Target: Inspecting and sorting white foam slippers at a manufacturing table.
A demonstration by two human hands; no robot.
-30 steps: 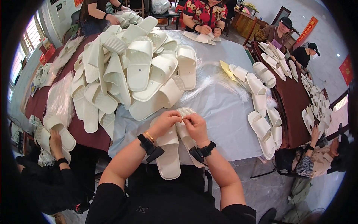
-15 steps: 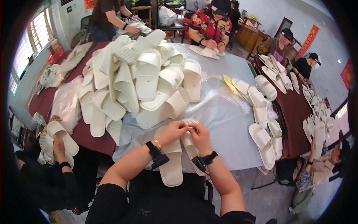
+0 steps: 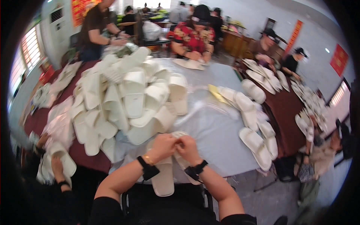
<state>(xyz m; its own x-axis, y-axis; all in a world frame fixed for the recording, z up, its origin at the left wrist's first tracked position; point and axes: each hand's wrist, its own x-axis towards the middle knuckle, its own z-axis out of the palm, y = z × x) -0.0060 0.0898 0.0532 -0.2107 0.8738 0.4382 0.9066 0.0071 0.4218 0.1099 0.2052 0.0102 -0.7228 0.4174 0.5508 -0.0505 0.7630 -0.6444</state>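
Fingers (image 3: 183,142) narrow, contents unclear, above slippers (image 3: 163,180) at table edge (image 3: 234,173), bare cloth (image 3: 213,148) rightward.

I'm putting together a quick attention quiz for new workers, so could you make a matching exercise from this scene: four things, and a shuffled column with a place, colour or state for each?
Column one
1. Slipper heap
2. Yellow sheet
3. Left hand and right hand
4. Rightmost wall hanging

Column two
A. Red
B. Close together over the nearest slippers
C. Piled on the left part of the table
D. Beside the loose slippers, to the right of the heap

Right pairs
1-C; 2-D; 3-B; 4-A
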